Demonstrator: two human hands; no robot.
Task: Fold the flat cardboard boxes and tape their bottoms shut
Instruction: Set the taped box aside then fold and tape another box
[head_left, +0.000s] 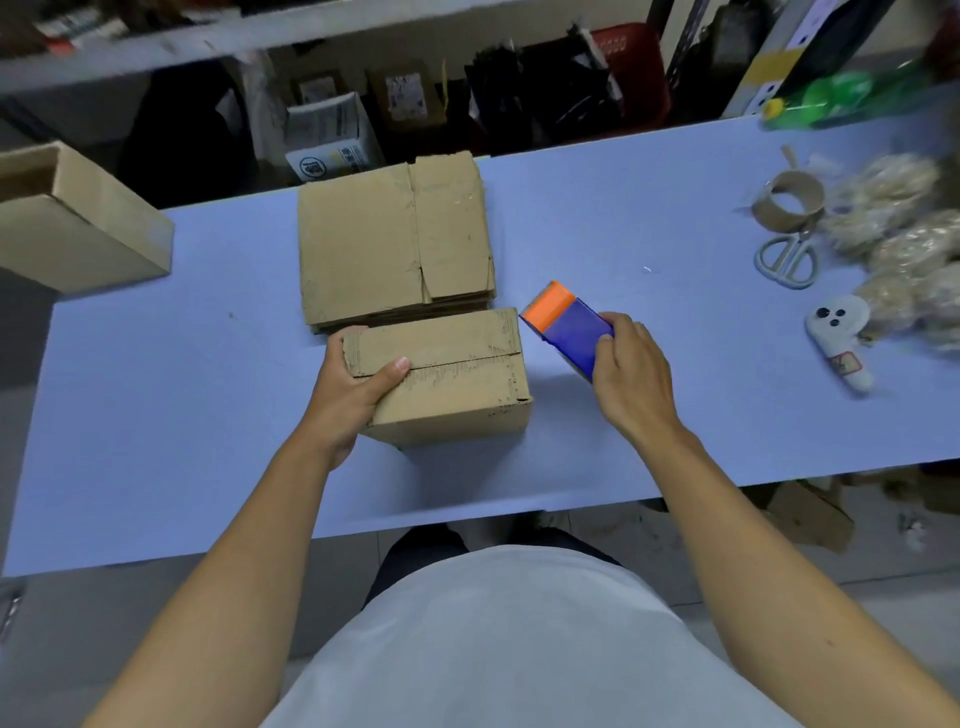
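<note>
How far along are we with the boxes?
Done: one box is folded, flaps closed, with no fresh tape that I can make out. In hand: left hand steadies it while right hand holds the tape dispenser beside it. Left: taping this seam, then the flat stack behind.

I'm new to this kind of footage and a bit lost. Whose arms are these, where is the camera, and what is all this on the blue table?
There is no machine here: a person wears a camera on the head, looking down at their own arms. The left hand steadies a folded cardboard box whose flaps are closed on top. The right hand holds a blue and orange tape dispenser just right of the box. Behind lies a stack of flat boxes. On the blue table, far right, are scissors, an empty tape core and pale bundles too blurred to identify.
</note>
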